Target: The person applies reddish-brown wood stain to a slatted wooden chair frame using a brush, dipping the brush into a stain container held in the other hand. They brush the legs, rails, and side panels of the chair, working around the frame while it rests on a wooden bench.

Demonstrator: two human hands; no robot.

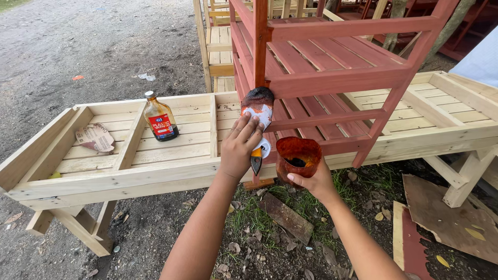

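Observation:
My left hand (239,147) grips a paint brush (258,110) with a white ferrule and stain-soaked bristles, pressed against the front post of a red-stained wooden slatted rack (332,80). The brush's orange and black handle tip pokes out below my palm. My right hand (314,182) holds a cut plastic cup (297,156) smeared with red-brown stain, just right of the brush and below the rack's lower rail.
The rack stands on a long unpainted wooden frame (129,171). A glass bottle of amber liquid with a red label (160,119) and a crumpled paper (95,138) lie in its left compartments. Cardboard (446,218) and wood scraps lie on the ground.

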